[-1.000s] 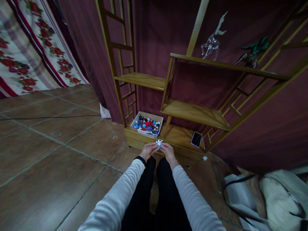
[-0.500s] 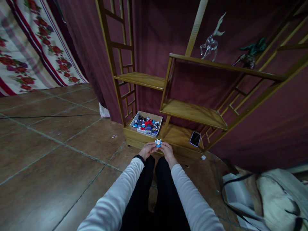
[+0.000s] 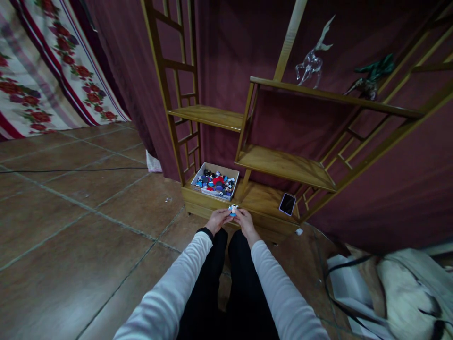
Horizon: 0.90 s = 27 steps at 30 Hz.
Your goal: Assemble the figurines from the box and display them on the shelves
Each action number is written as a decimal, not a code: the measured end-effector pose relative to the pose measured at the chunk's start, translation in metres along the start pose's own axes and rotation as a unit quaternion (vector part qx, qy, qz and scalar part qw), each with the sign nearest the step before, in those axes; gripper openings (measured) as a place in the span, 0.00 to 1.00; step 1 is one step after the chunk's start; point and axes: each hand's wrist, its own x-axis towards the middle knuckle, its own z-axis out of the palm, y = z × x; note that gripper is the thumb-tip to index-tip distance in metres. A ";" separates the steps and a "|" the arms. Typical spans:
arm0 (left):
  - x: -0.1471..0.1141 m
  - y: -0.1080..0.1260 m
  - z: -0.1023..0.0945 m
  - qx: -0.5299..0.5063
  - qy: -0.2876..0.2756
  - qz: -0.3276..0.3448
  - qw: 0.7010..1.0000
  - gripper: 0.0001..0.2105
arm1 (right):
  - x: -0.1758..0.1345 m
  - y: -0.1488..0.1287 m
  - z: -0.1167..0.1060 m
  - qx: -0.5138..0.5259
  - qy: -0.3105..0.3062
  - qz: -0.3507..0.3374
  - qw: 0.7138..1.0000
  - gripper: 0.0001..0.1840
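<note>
A small blue and white toy figurine [image 3: 233,210] is held between my two hands, in front of the low base of a wooden shelf unit. My left hand [image 3: 218,220] grips its left side, fingers closed. On its right side my right hand [image 3: 245,221] pinches it with thumb and fingers. Just beyond my hands, an open cardboard box [image 3: 235,175] sits on the shelf base. Several small figures in blue, red, black and white lie jumbled inside it; single pieces are hard to make out.
A tablet or phone [image 3: 287,204] lies on the base at right. Above are a left shelf [image 3: 208,117], a middle shelf [image 3: 286,165] and a clear deer figurine [image 3: 311,63] beside a dark green statuette [image 3: 373,78]. A bag [image 3: 406,288] rests on the floor at right.
Both hands stay in nearly the same spot with the figurine between them. The figurine looks slightly turned. The view has shifted a little.
</note>
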 end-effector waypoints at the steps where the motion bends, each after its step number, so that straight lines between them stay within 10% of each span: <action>1: 0.000 0.000 0.000 0.002 0.004 0.004 1.000 0.07 | 0.000 0.000 0.000 -0.004 0.000 -0.001 1.000 0.18; 27: -0.003 0.002 0.003 -0.009 0.021 0.007 1.000 0.05 | 0.001 -0.001 -0.006 0.047 -0.036 0.020 0.998 0.18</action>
